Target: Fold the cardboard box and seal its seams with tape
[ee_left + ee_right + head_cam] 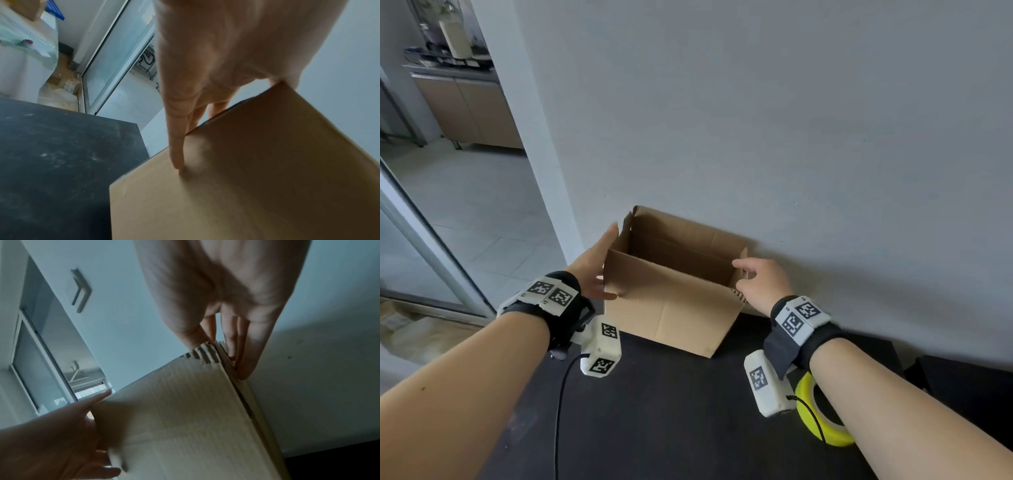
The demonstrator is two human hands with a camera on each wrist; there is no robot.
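Note:
An open-topped brown cardboard box (671, 308) stands on the black table (671, 418), its back close to the grey wall. My left hand (599, 263) lies flat against the box's left side with straight fingers, and its thumb rests on the front panel. In the left wrist view those fingers (176, 146) stretch along the cardboard (257, 170). My right hand (743, 270) pinches the top of the right wall near the front corner. The right wrist view shows thumb and fingers (244, 363) on either side of that edge (213, 353). A yellow tape roll (804, 394) lies under my right forearm.
The grey wall (791, 137) rises directly behind the box. The table's left edge (141, 138) drops to a tiled floor and a sliding door frame (431, 246). A black cable (558, 411) crosses the near table. A dark block (962, 383) sits at the right.

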